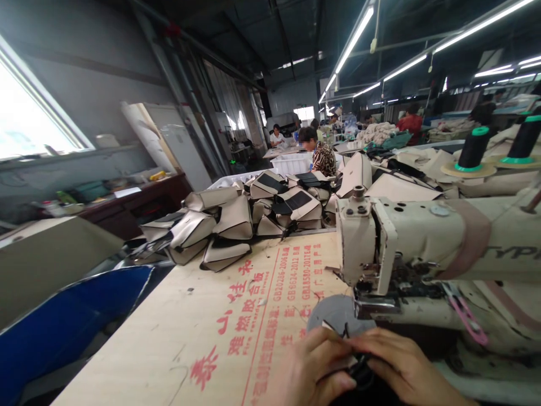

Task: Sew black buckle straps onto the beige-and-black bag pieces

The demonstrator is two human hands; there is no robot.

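Observation:
At the bottom of the view, my left hand (319, 363) and my right hand (395, 358) are close together, fingers closed on a small black and beige piece (361, 369). Most of that piece is hidden by the fingers. Both hands are just in front of the sewing machine (367, 242), below its needle area. A round grey plate (333, 311) shows right behind the fingers. To the left lies the plywood board (203, 332) with red printing.
Beige and black sewn pieces (234, 217) are heaped behind the board. A blue bin (71, 327) is at the left. Black thread cones (473, 149) stand at the right beyond the machine. A pink-handled tool (467, 318) rests on the machine. Other people sit farther back.

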